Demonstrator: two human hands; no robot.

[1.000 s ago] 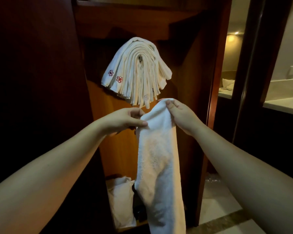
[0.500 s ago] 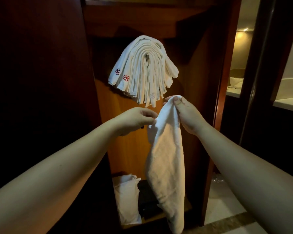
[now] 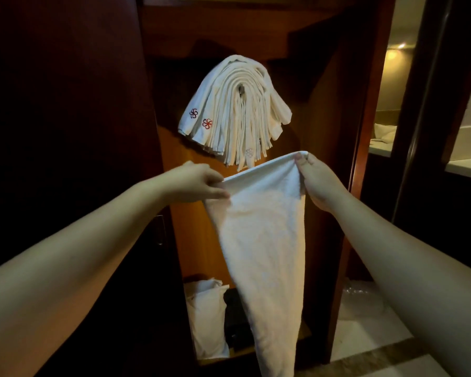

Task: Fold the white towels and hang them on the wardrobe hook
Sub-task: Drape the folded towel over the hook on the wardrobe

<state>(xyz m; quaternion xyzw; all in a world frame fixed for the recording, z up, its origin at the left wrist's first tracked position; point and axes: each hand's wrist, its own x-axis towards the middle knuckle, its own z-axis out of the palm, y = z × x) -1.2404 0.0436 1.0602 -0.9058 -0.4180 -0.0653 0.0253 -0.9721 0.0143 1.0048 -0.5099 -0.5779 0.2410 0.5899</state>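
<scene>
Two hands hold a white towel stretched open before a wardrobe.

The left hand [image 3: 199, 183] and right hand [image 3: 317, 180] each pinch a top corner of the towel [image 3: 264, 240]; it hangs limp (soft and light, probably best gripped at its corners). Behind, folded towels [image 3: 234, 112] drape over the hook [image 3: 241, 91].

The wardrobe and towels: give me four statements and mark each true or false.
1. Both hands, left hand and right hand, pinch the top edge of one white towel. True.
2. The hook is bare. False: a bundle of folded towels hangs over it.
3. The held towel hangs below the bundle. True.
4. The wardrobe floor holds only shoes. False: a white bag stands there.
</scene>
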